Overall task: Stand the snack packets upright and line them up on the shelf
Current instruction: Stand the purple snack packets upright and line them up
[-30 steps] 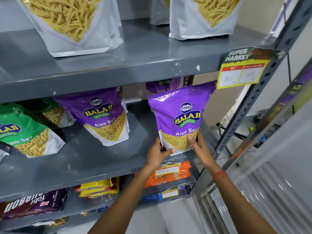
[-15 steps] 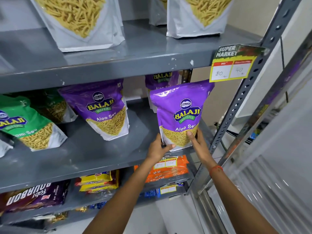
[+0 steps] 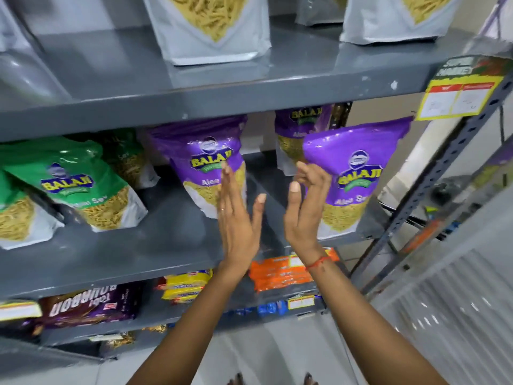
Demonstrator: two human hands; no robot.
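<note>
Grey metal shelf [image 3: 155, 254], middle tier, holds the Balaji snack packets. Right purple Aloo Sev packet [image 3: 354, 173] stands upright at about 3 o'clock of frame centre, near the shelf's right front corner, top leaning slightly right toward the slotted upright post [image 3: 444, 173]. Right hand [image 3: 304, 207] is raised at its left edge, palm facing left, fingers [image 3: 313, 176] loosely curled and apart, backs of the fingers touching or just beside the packet's left side; cannot tell which. Nothing clamped. Red thread [image 3: 317, 262] on that wrist.

Left hand [image 3: 238, 218] is flat and vertical, fingers together and straight, thumb out to the right, empty. It sits in front of the middle purple Aloo Sev packet [image 3: 211, 162], which stands upright at 12 o'clock of the hand, covering its lower right part; contact unclear. The two palms face each other, a gap between them.

Behind, at 1 o'clock, a third purple packet [image 3: 299, 129] stands further back on the shelf. At 9 o'clock, green Balaji sev packets [image 3: 72, 179] lean left, tilted. Upper shelf carries white pouches [image 3: 211, 29]. Yellow price tag [image 3: 460, 93] hangs at 2 o'clock. Lower shelf: orange packs [image 3: 277, 273], yellow packs [image 3: 186, 287], Bourbon biscuit pack [image 3: 88, 304]. Frame is motion-blurred.
</note>
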